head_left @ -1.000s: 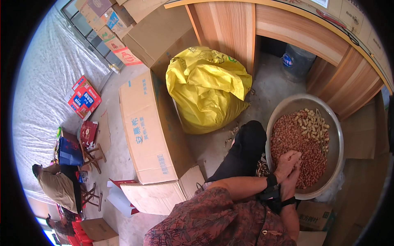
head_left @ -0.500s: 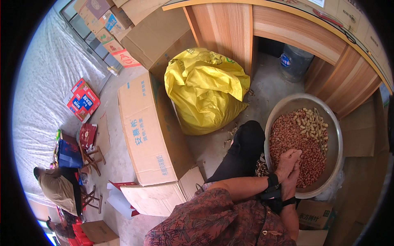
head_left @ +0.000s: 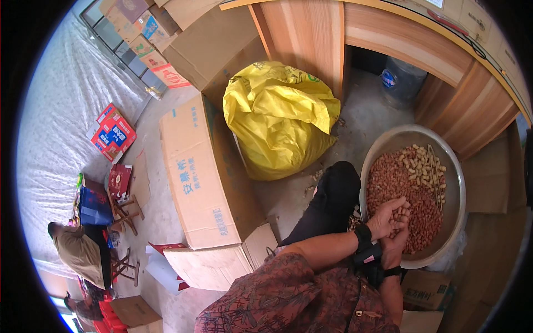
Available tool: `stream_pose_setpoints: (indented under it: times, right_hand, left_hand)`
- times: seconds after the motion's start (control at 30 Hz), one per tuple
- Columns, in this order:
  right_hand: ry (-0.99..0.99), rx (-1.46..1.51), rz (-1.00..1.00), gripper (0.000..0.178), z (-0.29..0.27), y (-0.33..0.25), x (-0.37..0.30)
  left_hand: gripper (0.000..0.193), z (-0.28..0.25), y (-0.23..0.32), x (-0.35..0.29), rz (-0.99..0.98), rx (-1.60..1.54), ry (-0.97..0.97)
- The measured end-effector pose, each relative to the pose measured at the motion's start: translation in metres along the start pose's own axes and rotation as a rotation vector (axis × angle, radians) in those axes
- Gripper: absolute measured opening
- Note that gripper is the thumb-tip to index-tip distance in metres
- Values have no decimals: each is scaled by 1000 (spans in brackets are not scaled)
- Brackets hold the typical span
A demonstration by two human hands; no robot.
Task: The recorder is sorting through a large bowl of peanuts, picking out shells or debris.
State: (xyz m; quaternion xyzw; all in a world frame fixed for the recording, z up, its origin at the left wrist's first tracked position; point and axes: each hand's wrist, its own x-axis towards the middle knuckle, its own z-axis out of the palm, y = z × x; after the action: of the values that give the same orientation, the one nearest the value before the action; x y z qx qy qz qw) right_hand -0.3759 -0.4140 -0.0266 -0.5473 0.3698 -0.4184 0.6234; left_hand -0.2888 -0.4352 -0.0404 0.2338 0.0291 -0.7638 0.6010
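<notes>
A wide metal basin [head_left: 456, 222] holds red-skinned peanut kernels [head_left: 388, 172], with unshelled peanuts [head_left: 420, 166] heaped at its far right side. Two thin sticks [head_left: 436, 177] lie over the unshelled ones. Above the near part of the kernels, my left hand [head_left: 382, 222] is cupped against my right hand [head_left: 394, 245], which sits just below it. Between the curled fingers shows a small handful of pale pinkish peanuts [head_left: 399, 217]; whether they are shelled is hard to make out. Both wrists wear black straps.
A full yellow bag [head_left: 280, 122] stands beside an open cardboard box [head_left: 194, 177] to the left. A wooden desk [head_left: 400, 44] with a water jug [head_left: 401, 83] beneath it is at the back. Scraps lie on the floor near my knee. Another person [head_left: 80, 255] sits far left.
My hands, earlier pressed close together, have parted at the top into a cup, and the peanuts in them now show. The view has shifted slightly.
</notes>
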Motion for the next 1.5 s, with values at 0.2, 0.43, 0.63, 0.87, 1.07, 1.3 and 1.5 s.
stream_pose_setpoints:
  times: [0.2,0.43,0.63,0.87,1.07,1.3,1.5]
  right_hand:
    - [18,-29,-15,45,-1,3,0]
    - [-4,-75,72,42,-17,19,3]
    - [9,-35,-13,26,-9,19,4]
    - [208,314,275,22,-1,7,11]
    - [82,226,203,14,-10,19,7]
    - [-21,362,266,29,-17,22,5]
    - [-22,67,159,32,-5,7,2]
  left_hand:
    - [29,-24,1,9,-96,4,-109]
    - [27,-13,26,-9,-58,-51,-17]
    - [17,-23,27,-2,-37,19,-65]
    - [22,-16,23,-2,-104,-10,-12]
    - [26,-24,20,1,-58,36,-30]
    - [19,-23,19,0,-95,71,-90]
    - [15,-17,22,-7,-70,190,-71]
